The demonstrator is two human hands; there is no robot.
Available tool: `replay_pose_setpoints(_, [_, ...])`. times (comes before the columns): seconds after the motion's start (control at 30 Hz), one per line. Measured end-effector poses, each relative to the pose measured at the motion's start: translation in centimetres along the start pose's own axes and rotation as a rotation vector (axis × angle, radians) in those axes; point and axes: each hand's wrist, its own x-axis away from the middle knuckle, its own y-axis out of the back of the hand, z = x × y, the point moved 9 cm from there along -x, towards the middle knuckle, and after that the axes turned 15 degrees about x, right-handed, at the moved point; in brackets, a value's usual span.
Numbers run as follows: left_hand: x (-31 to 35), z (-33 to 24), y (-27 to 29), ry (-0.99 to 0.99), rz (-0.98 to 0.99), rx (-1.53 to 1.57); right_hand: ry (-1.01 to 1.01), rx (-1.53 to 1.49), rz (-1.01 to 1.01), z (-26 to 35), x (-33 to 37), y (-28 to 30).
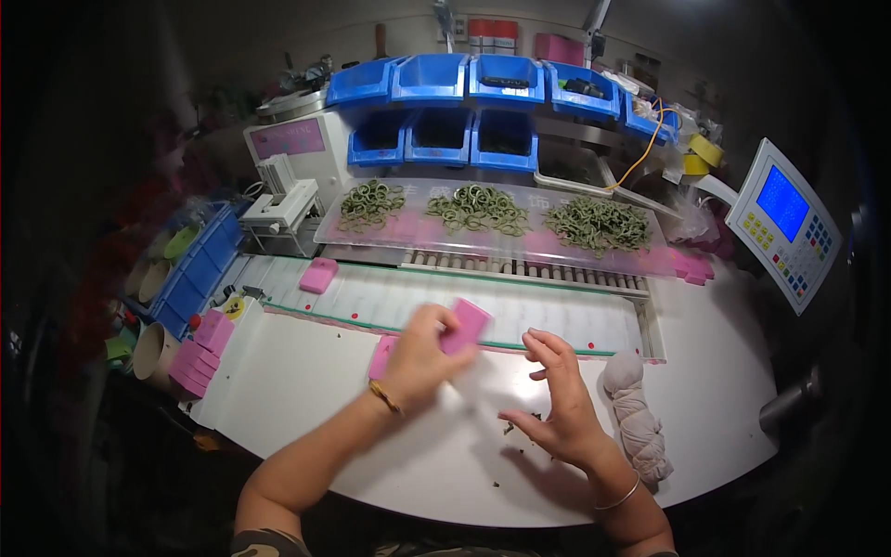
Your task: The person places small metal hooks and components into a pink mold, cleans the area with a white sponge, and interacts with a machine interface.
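Observation:
Held in my left hand (418, 360) is a pink rubber mould (469, 325), a flat block tilted above the white table (436, 483); fingers and thumb wrap its left side, with some motion blur. A second pink mould (381, 358) lies on the table, partly hidden behind that hand. To the right, my right hand (564, 408) hovers with thumb and fingers spread and holds nothing. Small dark green scraps (535, 418) lie beneath it. Another pink mould (318, 276) rests on the long white strip with green edges (520, 316), farther left.
Clear tray (422, 243) bears three heaps of green rings (599, 226). Blue bins (429, 78) line the back. A pale cloth roll (638, 422) lies beside my right forearm. Stacked pink moulds (195, 367) stand left; a control panel with blue screen (784, 223) stands right.

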Motion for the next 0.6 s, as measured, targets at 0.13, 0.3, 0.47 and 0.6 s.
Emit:
replay_pose_setpoints(0.13, [-3.0,4.0,11.8,-0.071,-0.301,-0.470,-0.097,-0.115,0.028,-1.4,0.4,0.0])
replay_pose_setpoints(0.3, [-3.3,6.7,17.0,-0.039,-0.426,-0.730,-0.181,-0.223,0.043,-2.0,0.2,-0.8])
replay_pose_setpoints(0.47, [-3.5,4.4,16.1,-0.018,-0.426,-0.886,-0.191,-0.219,0.035,-2.1,0.4,-0.9])
replay_pose_setpoints(0.6, [-0.7,1.0,9.8,0.090,-0.202,-0.768,-0.227,-0.225,0.017,-3.1,0.5,-0.4])
